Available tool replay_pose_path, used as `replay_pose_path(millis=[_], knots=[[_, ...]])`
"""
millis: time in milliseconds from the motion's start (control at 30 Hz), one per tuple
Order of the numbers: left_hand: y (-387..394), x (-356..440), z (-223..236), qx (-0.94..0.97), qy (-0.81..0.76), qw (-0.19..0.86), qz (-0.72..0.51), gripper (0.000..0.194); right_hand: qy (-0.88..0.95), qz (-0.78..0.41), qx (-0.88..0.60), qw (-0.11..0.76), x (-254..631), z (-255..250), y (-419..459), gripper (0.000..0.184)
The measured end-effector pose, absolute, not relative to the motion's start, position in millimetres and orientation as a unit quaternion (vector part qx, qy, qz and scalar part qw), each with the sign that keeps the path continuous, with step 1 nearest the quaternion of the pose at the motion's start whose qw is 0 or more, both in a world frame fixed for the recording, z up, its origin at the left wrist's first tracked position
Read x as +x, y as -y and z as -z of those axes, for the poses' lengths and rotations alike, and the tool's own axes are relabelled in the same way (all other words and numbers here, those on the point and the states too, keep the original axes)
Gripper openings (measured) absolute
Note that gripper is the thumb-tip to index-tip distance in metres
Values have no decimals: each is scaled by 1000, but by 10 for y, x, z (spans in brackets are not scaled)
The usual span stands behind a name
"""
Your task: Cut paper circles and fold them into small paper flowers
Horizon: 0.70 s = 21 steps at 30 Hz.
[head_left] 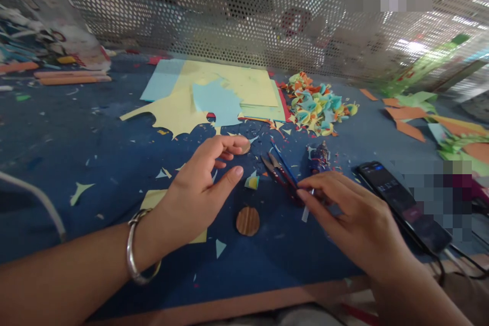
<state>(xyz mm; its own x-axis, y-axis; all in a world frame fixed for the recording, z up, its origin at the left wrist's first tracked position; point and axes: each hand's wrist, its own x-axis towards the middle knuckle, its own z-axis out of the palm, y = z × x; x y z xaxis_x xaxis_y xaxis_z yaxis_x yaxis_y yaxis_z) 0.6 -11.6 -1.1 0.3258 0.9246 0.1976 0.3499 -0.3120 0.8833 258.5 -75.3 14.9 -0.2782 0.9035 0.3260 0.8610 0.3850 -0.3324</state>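
My left hand [204, 183] hovers over the blue table, fingers loosely curved and thumb apart, with nothing in it. Just beyond its fingertips a small wooden disc [245, 147] is partly hidden. A second wooden disc [247, 221] lies nearer to me, between my hands. Near the left thumb is a small folded piece of yellow and green paper [252, 181]. My right hand [344, 209] pinches thumb and forefinger at the near end of a thin blue stick [282, 160]. Small pointed scissors [277, 168] lie alongside it, their handles partly hidden by shadow and fingers.
Cut paper sheets [229, 81] lie at the back, beside a heap of folded paper pieces [317, 102]. A dark wrapped bundle [319, 158] sits past my right hand. To the right are a phone [408, 209] with cables and orange strips [407, 114]. Perforated metal [214, 15] stands behind.
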Motion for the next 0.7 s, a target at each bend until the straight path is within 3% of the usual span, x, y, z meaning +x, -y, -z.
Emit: replay_pose_path(millis=[300,700], knots=[[104,3,6,725,-460,372,-352,23,751,60,-641,148,3306,-129,1050,29],[81,10,-53,735,-468,372,-318,17,756,96,-634,134,3404,-53,747,18]])
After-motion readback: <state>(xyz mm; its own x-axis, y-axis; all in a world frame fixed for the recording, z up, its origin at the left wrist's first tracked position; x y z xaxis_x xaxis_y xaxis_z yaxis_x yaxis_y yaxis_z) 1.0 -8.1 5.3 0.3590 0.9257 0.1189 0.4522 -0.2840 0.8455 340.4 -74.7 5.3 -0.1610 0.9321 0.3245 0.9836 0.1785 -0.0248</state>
